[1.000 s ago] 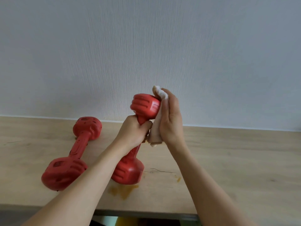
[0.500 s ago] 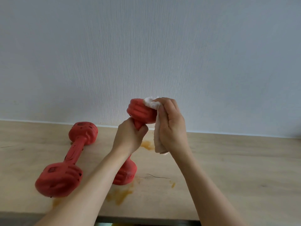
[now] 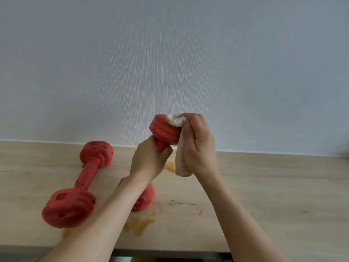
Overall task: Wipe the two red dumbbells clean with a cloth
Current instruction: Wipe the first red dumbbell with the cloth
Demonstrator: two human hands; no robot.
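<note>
Cloth (image 3: 176, 120) now shifted onto top of dumbbell (image 3: 164, 131) head. Handle gripped by left hand (image 3: 149, 161), lower head propped on worktop (image 3: 264, 186) for steadiness; cloth pinched by right hand (image 3: 200, 146). Second dumbbell (image 3: 85, 176) lies left, untouched.

Open table to your right, clutter to your left

Your right half of the table (image 3: 273, 195) lies bare out to the wall (image 3: 245, 72); on your left a lying dumbbell (image 3: 83, 178) blocks the way, and orange smears (image 3: 139, 225) spot the front edge near the middle.
</note>
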